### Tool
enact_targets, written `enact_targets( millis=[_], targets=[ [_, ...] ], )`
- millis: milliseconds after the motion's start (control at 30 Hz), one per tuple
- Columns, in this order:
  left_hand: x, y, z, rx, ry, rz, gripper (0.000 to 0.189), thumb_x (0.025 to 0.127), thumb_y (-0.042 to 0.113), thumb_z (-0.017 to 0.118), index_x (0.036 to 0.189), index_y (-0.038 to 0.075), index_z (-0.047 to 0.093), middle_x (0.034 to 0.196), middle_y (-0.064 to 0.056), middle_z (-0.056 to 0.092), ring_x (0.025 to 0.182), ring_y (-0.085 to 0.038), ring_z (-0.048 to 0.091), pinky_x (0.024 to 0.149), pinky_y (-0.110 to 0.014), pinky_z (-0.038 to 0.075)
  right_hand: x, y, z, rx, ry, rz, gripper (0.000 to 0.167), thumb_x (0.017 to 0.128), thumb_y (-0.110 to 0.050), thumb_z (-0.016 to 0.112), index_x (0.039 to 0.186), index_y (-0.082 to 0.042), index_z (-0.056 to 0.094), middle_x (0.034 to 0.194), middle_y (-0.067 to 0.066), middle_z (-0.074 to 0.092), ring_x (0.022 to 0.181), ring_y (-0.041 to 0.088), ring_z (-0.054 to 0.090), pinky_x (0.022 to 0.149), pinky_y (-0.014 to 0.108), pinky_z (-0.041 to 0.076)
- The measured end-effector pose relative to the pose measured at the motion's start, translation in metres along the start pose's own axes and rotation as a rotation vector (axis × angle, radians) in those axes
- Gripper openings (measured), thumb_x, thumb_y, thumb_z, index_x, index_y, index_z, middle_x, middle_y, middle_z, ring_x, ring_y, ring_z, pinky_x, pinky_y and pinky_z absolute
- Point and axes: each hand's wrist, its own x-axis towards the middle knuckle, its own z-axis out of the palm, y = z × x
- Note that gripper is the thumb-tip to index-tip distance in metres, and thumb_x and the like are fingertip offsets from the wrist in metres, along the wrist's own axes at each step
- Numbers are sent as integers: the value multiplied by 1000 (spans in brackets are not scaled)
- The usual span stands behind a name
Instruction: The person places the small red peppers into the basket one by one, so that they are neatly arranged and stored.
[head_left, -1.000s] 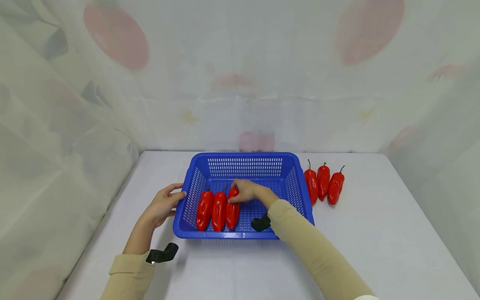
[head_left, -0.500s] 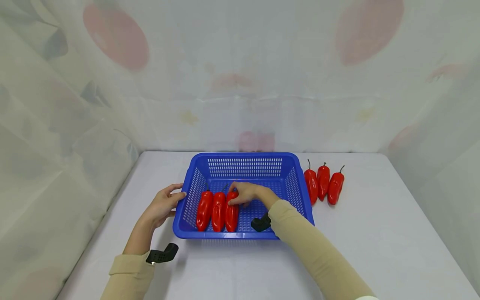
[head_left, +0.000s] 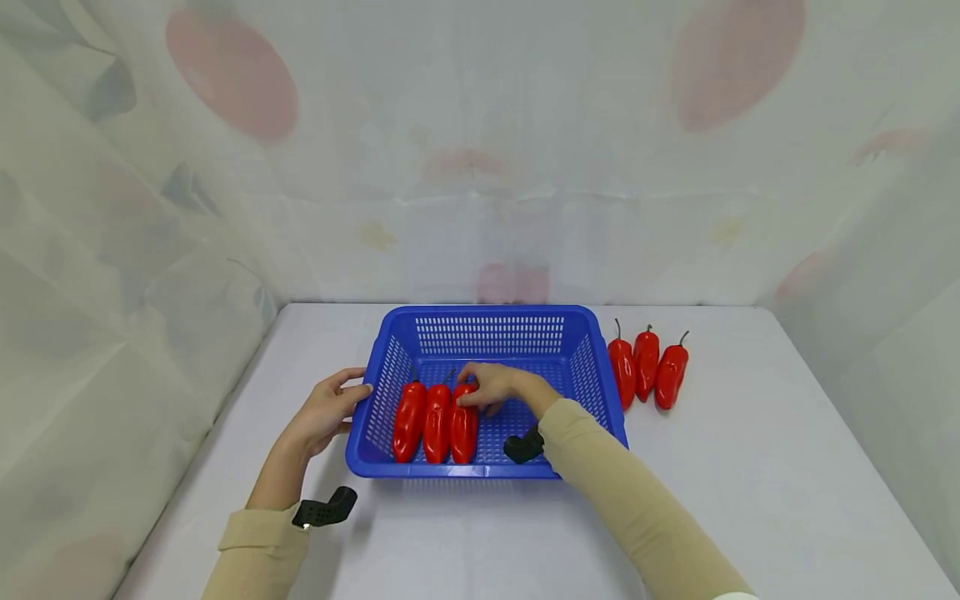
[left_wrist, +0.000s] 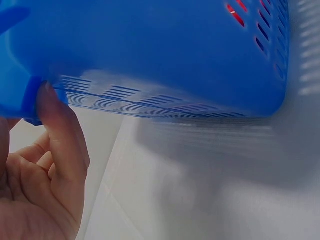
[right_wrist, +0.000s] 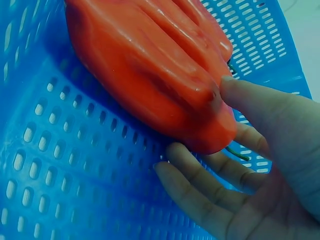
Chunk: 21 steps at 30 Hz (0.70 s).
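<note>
A blue slotted plastic basket [head_left: 480,471] stands on the table. At its left rim my left hand [head_left: 326,410] grips the edge; in the left wrist view the thumb lies against the blue rim [left_wrist: 31,100]. Inside the basket, three red peppers lie side by side: a left one [head_left: 408,421], a middle one [head_left: 437,432] and a right one [head_left: 463,433]. My right hand [head_left: 491,385] holds the stem end of the right pepper [right_wrist: 150,75]. In the right wrist view the thumb touches its top, one finger is partly hidden behind it, and other fingers [right_wrist: 190,182] spread below.
Outside the basket's right side, three more red peppers [head_left: 646,364] lie on the white table [head_left: 757,467], stems pointing away. Patterned cloth [head_left: 480,233] hangs behind and at both sides. Each wrist wears a black camera [head_left: 326,507].
The right pepper and my right hand have shifted slightly left and toward me, so the pepper sits closer against the middle one. My left hand stays at the basket rim.
</note>
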Motion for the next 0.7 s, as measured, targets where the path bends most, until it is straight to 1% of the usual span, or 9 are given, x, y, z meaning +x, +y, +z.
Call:
enact_targets(
  millis=[100,200,400,500,567,633,667,700],
  targets=[
    [0,1,0,0,3,-4,49,94,22,49,138,8,34,112,-21,61,84,-23,67,71,-43,55,-2,0,-2,-1,9,0,46,89,-23,59,129,-9,43,120,13,53,89,24,62,71,36,56],
    [0,1,0,0,3,-4,49,94,22,49,139,8,33,112,-20,61,84,-23,67,71,-43,55,-5,-1,-4,-24,19,-10,46,90,-22,59,130,-7,42,122,15,52,91,25,62,70,36,56],
    [0,0,-1,-6,-4,0,51,94,22,49,140,8,32,113,-21,61,84,-23,66,71,-43,55,-13,-4,-12,-143,53,-56,47,89,-22,60,130,-6,44,126,21,50,85,24,63,67,35,56],
    [0,0,-1,-7,-9,2,51,94,22,49,140,8,31,113,-20,61,84,-23,66,71,-43,55,-17,-5,-16,-178,64,-88,45,88,-21,61,128,-6,46,126,22,50,80,22,63,65,32,56],
    [-1,1,-1,-10,-10,2,51,94,22,48,140,8,31,113,-20,61,84,-23,66,71,-43,55,-21,-6,-19,-211,77,-131,43,88,-22,61,125,-5,47,124,22,52,77,19,63,62,28,55],
    [-1,1,-1,-10,-9,2,51,94,22,48,140,8,31,113,-20,61,85,-23,66,71,-43,55,-24,-8,-21,-238,97,-162,42,88,-21,60,125,-4,48,124,21,52,79,18,64,61,26,54],
    [-1,1,-1,-10,-10,2,51,95,22,48,140,7,31,113,-20,61,85,-23,67,71,-43,55,-25,-8,-22,-249,105,-175,43,88,-21,60,125,-4,48,124,21,52,79,21,65,62,27,55],
    [0,0,-1,-11,-11,0,51,95,22,48,140,7,31,113,-20,61,85,-23,67,71,-44,55,-27,-9,-23,-269,122,-193,42,88,-21,59,125,-3,48,124,21,53,83,22,64,65,28,55]
  ],
)
